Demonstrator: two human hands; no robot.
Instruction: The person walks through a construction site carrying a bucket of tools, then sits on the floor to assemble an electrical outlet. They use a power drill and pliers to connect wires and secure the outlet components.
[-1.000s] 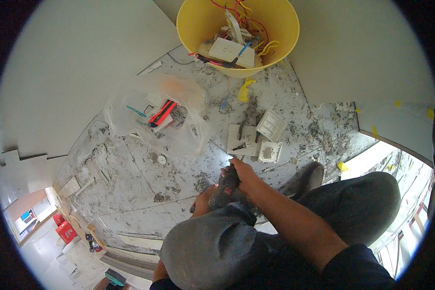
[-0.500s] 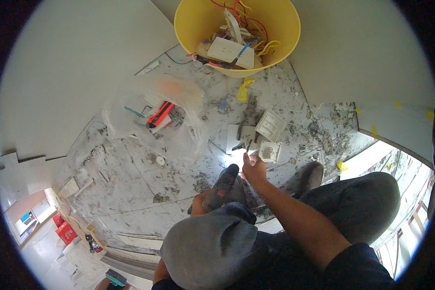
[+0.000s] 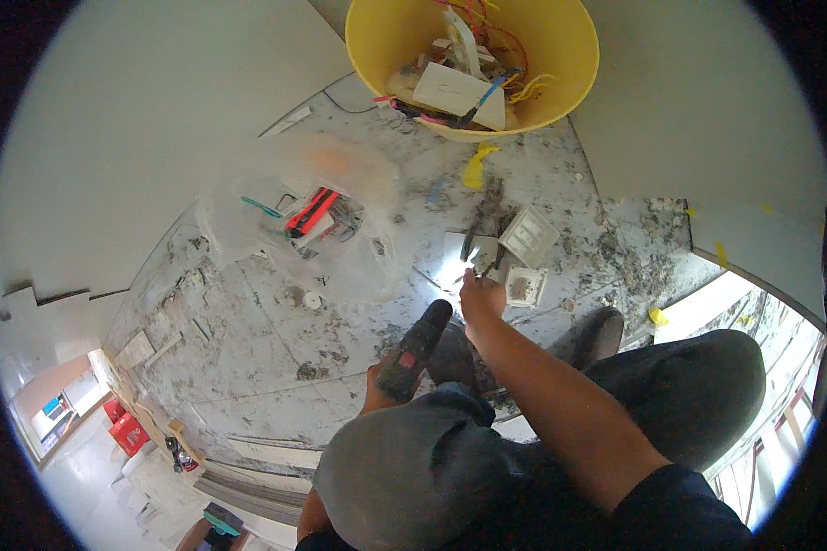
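My left hand [image 3: 377, 390] is closed on a dark cordless drill [image 3: 413, 347], pointed forward with its lamp lighting the floor; the drill partly hides the fingers. My right hand [image 3: 481, 299], just ahead of the drill, pinches a small thin item [image 3: 471, 266], possibly a bit, over a white square plate [image 3: 455, 241]. Beside it lie a white cover [image 3: 529, 235], a square white housing [image 3: 526, 286] and dark hand tools [image 3: 473, 230]. To their left, a clear plastic bag [image 3: 243, 234] holds a red-and-black knife [image 3: 311, 213] and small pieces.
A yellow bucket [image 3: 583, 69] of scrap, wires and plates stands at the top. Pale walls [image 3: 138, 119] flank the dirty floor [image 3: 276, 340]. Yellow tape scraps [image 3: 478, 165] lie about. My bent legs fill the lower middle; red boxes [image 3: 129, 432] are at lower left.
My right hand has left the drill and moved forward to the white plates, holding a small item. The drill, in my left hand, is now tilted with its nose toward them.
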